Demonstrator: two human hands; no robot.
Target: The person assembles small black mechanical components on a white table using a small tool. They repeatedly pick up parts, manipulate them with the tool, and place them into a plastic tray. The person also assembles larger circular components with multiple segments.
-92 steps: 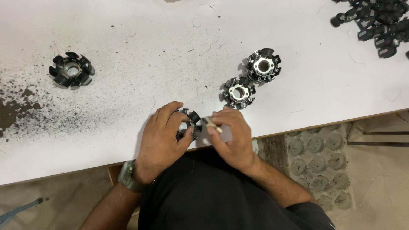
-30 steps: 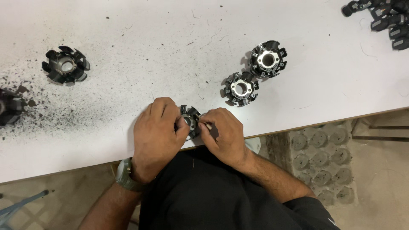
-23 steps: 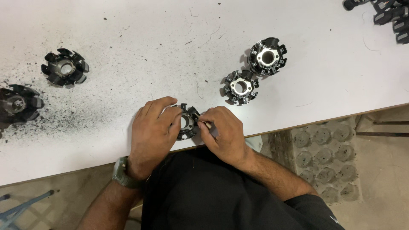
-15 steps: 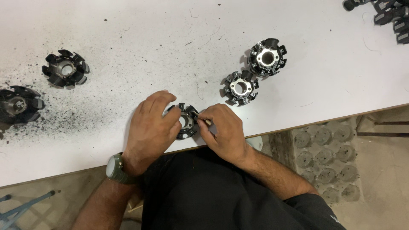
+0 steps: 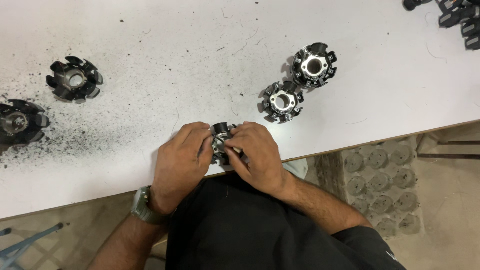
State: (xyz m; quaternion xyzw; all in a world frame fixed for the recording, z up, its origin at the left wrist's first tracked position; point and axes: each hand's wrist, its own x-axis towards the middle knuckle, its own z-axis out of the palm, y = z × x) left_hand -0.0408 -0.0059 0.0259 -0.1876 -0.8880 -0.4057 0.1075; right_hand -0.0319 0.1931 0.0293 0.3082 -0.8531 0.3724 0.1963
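both hands closed on a small black part at the table edge

the left hand [image 5: 179,162] and the right hand [image 5: 256,156] meet over one black finned part [image 5: 220,141] that sits at the near edge of the white table [image 5: 150,30], just in front of the person's body. the left fingers curl around the part's left side and grip it. the right fingers are bent and pressed together over its right side, thumb and forefinger pinched at its top; what lies under that pinch, other than the part, is too small to tell. only the part's upper rim and a bit of its pale middle show between the hands.

a green watch [image 5: 142,206] sits on the left wrist.

two more parts [image 5: 282,101] with bright metal centres lie up and to the right, near each other, the farther one [image 5: 313,66] the larger. two dark parts [image 5: 74,79] lie well apart to the left, one [image 5: 20,121] at the picture's edge. black dust [image 5: 65,142] speckles the table's left half. a heap of black pieces [image 5: 457,17] fills the far right corner.
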